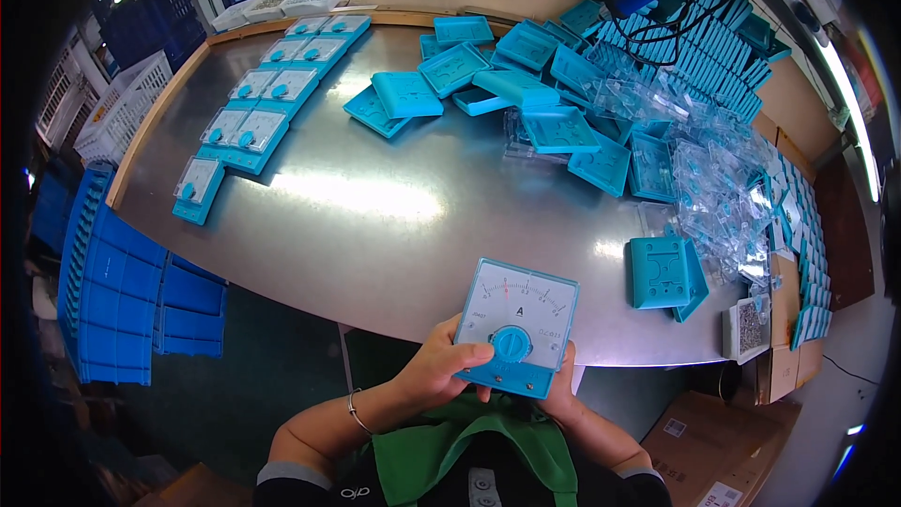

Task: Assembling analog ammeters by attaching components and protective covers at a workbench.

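Both my hands hold one ammeter (481, 319), a square blue-based meter with a white scale face, a clear front and a round blue knob. It is held above the table's front edge, its face toward me. My left hand (436, 366) grips the lower left side, thumb on the face next to the knob. My right hand (563, 385) closes round the lower right side; most of its fingers are hidden behind the meter. To the right, two blue plastic housings (659, 272) lie overlapped on the metal table (328, 253).
Finished-looking meters (258, 131) stand in rows at the left. Loose blue housings (455, 68) spread over the back. Clear covers (713, 188) are heaped at the right, near a small white box of metal parts (748, 329). Blue crates (113, 291) stand left of the table.
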Motion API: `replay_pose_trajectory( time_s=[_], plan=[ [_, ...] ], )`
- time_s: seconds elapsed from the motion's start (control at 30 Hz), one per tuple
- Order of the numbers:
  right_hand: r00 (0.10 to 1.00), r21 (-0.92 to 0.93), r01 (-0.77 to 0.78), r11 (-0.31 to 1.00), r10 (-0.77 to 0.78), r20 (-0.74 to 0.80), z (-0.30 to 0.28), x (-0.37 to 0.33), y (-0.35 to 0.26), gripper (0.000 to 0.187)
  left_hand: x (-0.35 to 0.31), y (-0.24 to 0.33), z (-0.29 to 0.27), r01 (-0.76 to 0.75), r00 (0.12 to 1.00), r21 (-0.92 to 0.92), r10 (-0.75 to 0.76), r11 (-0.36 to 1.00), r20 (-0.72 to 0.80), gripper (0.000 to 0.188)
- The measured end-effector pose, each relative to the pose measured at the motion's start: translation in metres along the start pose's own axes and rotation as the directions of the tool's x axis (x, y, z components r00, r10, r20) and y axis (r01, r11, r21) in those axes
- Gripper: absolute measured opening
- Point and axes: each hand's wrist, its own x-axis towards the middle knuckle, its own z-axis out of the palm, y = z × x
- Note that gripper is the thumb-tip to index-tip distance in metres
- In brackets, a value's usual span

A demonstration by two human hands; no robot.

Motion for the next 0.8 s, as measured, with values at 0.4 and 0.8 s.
replay_pose_trajectory(
  time_s=[0.4, 0.8],
  plan=[
    [0.980, -0.609, 0.092, 0.787, 0.037, 0.197, 0.022, 0.079, -0.062, 0.026, 0.012, 0.027, -0.045, -0.530, 0.740, 0.520, 0.665, 0.670, -0.102, 0.085],
    [0.706, -0.712, 0.676, 0.187, -0.438, 0.556, 0.117, 0.265, 0.009, 0.033, -0.027, 0.073, -0.072, -0.675, 0.602, 0.345, 0.757, 0.652, -0.252, 0.104]
  ],
)
